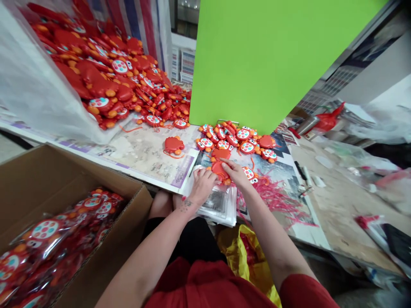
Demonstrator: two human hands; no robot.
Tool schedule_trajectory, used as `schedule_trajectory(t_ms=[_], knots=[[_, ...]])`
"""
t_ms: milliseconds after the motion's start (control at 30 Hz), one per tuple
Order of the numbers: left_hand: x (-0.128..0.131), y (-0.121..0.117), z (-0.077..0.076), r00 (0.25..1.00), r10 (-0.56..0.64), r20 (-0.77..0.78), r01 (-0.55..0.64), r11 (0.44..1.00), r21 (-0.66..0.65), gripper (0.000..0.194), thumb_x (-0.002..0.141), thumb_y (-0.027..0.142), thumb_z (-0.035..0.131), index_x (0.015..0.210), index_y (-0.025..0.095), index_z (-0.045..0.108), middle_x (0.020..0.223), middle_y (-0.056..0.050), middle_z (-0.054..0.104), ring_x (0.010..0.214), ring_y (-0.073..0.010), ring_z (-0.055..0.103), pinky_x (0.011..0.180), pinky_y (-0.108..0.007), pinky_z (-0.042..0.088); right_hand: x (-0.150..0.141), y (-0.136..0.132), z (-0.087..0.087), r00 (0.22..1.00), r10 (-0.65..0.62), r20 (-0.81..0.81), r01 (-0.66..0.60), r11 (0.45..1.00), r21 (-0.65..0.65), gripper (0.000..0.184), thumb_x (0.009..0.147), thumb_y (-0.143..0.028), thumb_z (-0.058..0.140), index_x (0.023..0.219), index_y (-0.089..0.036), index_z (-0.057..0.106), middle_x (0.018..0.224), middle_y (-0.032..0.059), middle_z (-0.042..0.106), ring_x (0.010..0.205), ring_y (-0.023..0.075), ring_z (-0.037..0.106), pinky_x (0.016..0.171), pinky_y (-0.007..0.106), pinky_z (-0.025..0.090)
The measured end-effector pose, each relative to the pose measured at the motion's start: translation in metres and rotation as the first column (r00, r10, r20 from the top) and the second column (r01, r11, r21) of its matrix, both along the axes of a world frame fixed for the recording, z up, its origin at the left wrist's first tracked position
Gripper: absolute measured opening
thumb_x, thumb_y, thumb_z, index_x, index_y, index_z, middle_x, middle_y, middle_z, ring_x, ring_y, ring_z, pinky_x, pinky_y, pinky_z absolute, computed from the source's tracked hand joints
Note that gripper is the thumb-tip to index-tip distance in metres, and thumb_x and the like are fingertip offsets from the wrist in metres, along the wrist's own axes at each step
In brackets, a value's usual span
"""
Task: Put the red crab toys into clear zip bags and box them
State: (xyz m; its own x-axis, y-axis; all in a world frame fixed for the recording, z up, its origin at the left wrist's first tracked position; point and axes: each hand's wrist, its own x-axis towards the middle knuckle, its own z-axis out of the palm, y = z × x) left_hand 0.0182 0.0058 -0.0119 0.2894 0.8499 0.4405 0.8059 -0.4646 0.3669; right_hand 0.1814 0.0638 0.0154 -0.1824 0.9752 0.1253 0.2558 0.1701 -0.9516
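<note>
A red toy [219, 169], turtle-like with an orange cord, lies face down between my hands over a stack of clear plastic bags [224, 207]. My right hand [236, 173] grips its right side, fingers stretched over the red back. At the toy's lower left edge my left hand [203, 187] is closed in a pinch; what it holds is hidden. Just beyond, another red toy [221, 153] lies back up. Several more toys [244, 133] with white, dotted faces are heaped behind it. One single toy [174, 145] rests apart on the left.
A big woven sack [48, 81] spills red toys across the table's left. A cardboard box [128, 209] with bagged toys stands lower left. An upright green panel [257, 60] blocks the back. Pink ties [279, 199] lie right; a yellow bag [236, 246] hangs below the edge.
</note>
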Motion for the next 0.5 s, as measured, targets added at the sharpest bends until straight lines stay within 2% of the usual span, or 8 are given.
schedule_trajectory(t_ms=[100,133,167,233,300,333,367,500], knots=[[0.000,0.000,0.002,0.997,0.046,0.067,-0.047,0.999,0.018,0.014,0.095,0.030,0.053,0.093,0.021,0.063,0.113,-0.009,0.062,0.110,-0.0258,0.050,0.099,-0.044,0.036,-0.010,-0.001,0.005,0.977,0.207,0.050,-0.204,0.977,-0.065,0.053,0.082,-0.068,0.055,0.105,-0.023,0.072,0.107,0.0043,0.072,0.105,0.0252,0.063,0.099,0.042,0.046],[-0.001,0.000,0.003,0.993,0.047,0.105,-0.050,0.998,0.023,0.012,0.094,0.029,0.054,0.093,0.021,0.062,0.119,-0.009,0.061,0.114,-0.0254,0.049,0.100,-0.043,0.037,-0.011,-0.003,0.007,0.965,0.250,0.078,-0.246,0.968,-0.052,0.054,0.084,-0.069,0.052,0.102,-0.023,0.073,0.104,0.0043,0.072,0.103,0.0250,0.064,0.097,0.041,0.047],[-0.001,0.000,0.003,0.989,0.043,0.145,-0.047,0.999,0.025,0.010,0.093,0.028,0.056,0.093,0.021,0.062,0.124,-0.009,0.060,0.117,-0.0248,0.049,0.102,-0.043,0.037,-0.010,-0.004,0.008,0.963,0.241,0.123,-0.242,0.970,-0.012,0.054,0.086,-0.069,0.049,0.099,-0.023,0.073,0.100,0.0046,0.072,0.100,0.0249,0.064,0.095,0.040,0.047],[-0.001,0.002,0.003,0.976,0.024,0.215,-0.028,0.999,0.018,0.007,0.092,0.026,0.057,0.091,0.020,0.061,0.129,-0.009,0.058,0.122,-0.0234,0.049,0.104,-0.042,0.039,-0.003,-0.009,0.010,0.968,0.052,0.244,-0.084,0.989,0.122,0.054,0.088,-0.068,0.045,0.088,-0.022,0.072,0.087,0.0058,0.070,0.091,0.0248,0.063,0.091,0.039,0.047],[0.000,0.005,0.002,0.962,0.001,0.274,-0.002,1.000,0.003,0.008,0.092,0.024,0.057,0.087,0.019,0.059,0.129,-0.010,0.058,0.122,-0.0223,0.051,0.106,-0.041,0.039,0.008,-0.018,0.007,0.922,-0.200,0.331,0.132,0.967,0.216,0.053,0.090,-0.066,0.042,0.081,-0.021,0.068,0.074,0.0056,0.066,0.078,0.0240,0.061,0.083,0.039,0.048],[0.000,0.006,0.001,0.954,-0.008,0.300,0.010,1.000,-0.006,0.009,0.092,0.023,0.056,0.086,0.018,0.059,0.128,-0.010,0.059,0.123,-0.0218,0.051,0.107,-0.041,0.040,0.014,-0.022,0.004,0.896,-0.265,0.356,0.195,0.956,0.221,0.051,0.091,-0.063,0.041,0.081,-0.021,0.068,0.071,0.0053,0.064,0.073,0.0236,0.060,0.080,0.039,0.048],[-0.001,0.008,0.001,0.947,-0.016,0.320,0.023,1.000,-0.017,0.009,0.093,0.023,0.056,0.085,0.018,0.058,0.128,-0.010,0.059,0.123,-0.0214,0.052,0.107,-0.041,0.040,0.018,-0.028,-0.001,0.887,-0.281,0.368,0.219,0.955,0.201,0.048,0.091,-0.060,0.042,0.084,-0.020,0.068,0.072,0.0054,0.065,0.071,0.0232,0.060,0.078,0.039,0.048],[-0.005,0.014,0.008,0.946,-0.060,0.318,0.096,0.990,-0.099,0.006,0.091,0.019,0.056,0.086,0.018,0.059,0.131,-0.010,0.059,0.127,-0.0221,0.050,0.108,-0.043,0.040,0.016,-0.046,-0.021,0.917,-0.213,0.338,0.177,0.975,0.133,0.038,0.087,-0.042,0.048,0.112,-0.021,0.067,0.092,0.0074,0.071,0.079,0.0239,0.064,0.078,0.039,0.050]])
